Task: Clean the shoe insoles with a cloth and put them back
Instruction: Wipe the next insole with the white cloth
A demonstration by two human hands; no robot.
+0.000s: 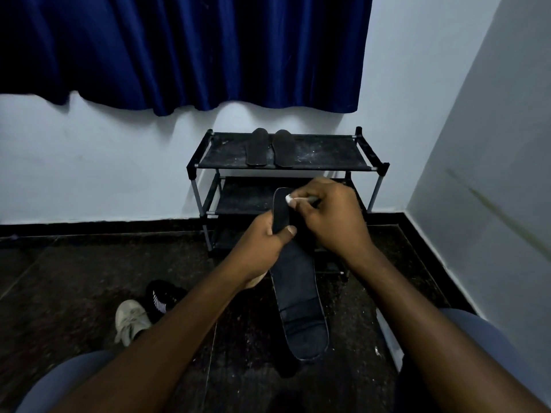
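Observation:
My left hand point(265, 242) grips a long black insole point(298, 296) near its far third, thumb across the top. The insole slants from the shoe rack down toward my knees. My right hand point(331, 216) pinches a small white cloth point(289, 199) against the insole's far tip; most of the cloth is hidden under the fingers, and a thin dark piece pokes out between them. Two more dark insoles point(269, 149) lie side by side on the top shelf of the black shoe rack point(328, 153).
A white shoe point(131, 320) and a black shoe point(162, 296) lie on the dark floor at the left. The rack stands against the pale wall, close to the right-hand corner. A blue curtain point(185, 49) hangs above. My knees frame the bottom of the view.

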